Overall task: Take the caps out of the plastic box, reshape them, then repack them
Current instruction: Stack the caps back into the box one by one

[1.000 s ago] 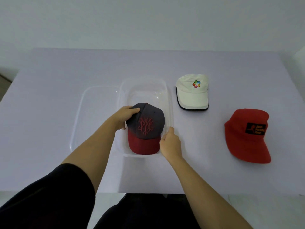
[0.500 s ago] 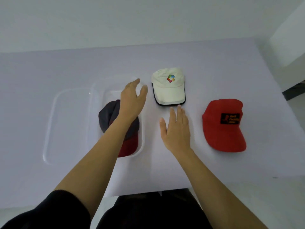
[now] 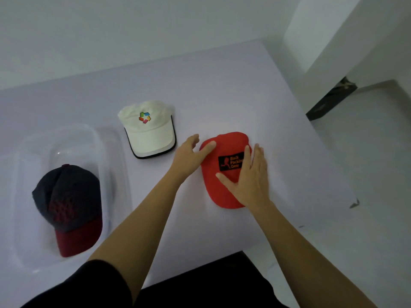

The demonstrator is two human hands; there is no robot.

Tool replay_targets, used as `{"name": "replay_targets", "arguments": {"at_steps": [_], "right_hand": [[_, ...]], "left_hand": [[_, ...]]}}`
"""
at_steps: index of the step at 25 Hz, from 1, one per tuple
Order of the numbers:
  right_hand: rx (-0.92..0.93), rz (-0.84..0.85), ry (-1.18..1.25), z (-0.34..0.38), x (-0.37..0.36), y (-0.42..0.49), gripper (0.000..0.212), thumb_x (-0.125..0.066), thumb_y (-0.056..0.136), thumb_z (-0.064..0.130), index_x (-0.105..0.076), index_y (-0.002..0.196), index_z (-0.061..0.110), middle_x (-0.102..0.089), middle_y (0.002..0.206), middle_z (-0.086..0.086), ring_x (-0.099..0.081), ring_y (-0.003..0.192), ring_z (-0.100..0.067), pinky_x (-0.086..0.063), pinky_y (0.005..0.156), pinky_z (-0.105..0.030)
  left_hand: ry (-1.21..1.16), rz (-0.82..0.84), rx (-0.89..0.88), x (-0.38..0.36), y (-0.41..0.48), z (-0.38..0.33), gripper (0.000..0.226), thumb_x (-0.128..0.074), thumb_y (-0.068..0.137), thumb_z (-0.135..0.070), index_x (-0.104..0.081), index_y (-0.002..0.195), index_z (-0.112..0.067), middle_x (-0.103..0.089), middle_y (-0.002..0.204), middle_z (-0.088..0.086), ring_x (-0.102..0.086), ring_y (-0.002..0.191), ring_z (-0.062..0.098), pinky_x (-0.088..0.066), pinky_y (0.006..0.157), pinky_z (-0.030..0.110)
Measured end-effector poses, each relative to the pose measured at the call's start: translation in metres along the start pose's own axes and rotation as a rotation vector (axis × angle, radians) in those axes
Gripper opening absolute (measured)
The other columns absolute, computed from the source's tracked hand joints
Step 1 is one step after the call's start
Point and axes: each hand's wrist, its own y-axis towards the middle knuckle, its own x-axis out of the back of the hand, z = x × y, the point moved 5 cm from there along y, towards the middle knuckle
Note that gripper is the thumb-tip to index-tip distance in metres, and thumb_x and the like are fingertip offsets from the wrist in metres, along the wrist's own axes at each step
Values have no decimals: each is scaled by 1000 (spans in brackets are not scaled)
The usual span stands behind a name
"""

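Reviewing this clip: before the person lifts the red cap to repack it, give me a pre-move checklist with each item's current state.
1. Both hands at the red cap: ok; left hand touches its left edge, right hand lies flat on it.
2. Firm grip on it: not ok; both hands are open.
3. Room in the plastic box: ok; only the dark cap lies inside.
4. Path to the box clear: cannot tell; the white cap lies beside the box.
5. Red cap reshaped: cannot tell.
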Motion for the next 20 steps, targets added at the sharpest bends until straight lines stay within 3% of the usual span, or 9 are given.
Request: {"name": "replay_targets", "arguments": {"at_steps": [3,7,10,13,20], "right_hand": [[18,165,4,-21,-16,6,126,-57,63,78,6,149,10,1,156,-23,2,145,-37,-5,117,-48],[30,177,66,-23,-29,8,129,-58,62,77,12,148,10,1,156,-23,0,145,-37,-5,116,-45],[38,150,90,-22,-32,7,126,-57,64,76,13,147,10,0,155,-25,-2,145,-38,-7,116,-44],[42,148,110,-22,-36,7,123,-55,66,75,13,147,11,0,155,-26,-3,144,-39,-12,116,-46],[35,114,162,-25,-38,6,114,-50,71,74,9,148,15,-3,155,-25,-19,141,-41,-31,110,-49]], "left_hand": [[-106,224,141,-29,18,0,87,-73,74,-49,-27,145,-30,-46,138,-1,-52,119,20,-48,87,37],[-114,333,333,-33,43,8,86,-83,66,-32,-38,139,-32,-56,128,2,-57,113,28,-48,92,56],[-63,445,414,-37,48,10,56,-79,73,-27,-58,125,-23,-66,118,7,-60,111,30,-45,93,60],[-67,467,422,-41,47,7,43,-74,78,-25,-61,119,-20,-68,114,10,-61,108,31,-44,92,62],[-209,465,375,-40,41,15,55,-77,67,-25,-59,119,-28,-66,120,5,-57,116,28,-44,96,53]]}}
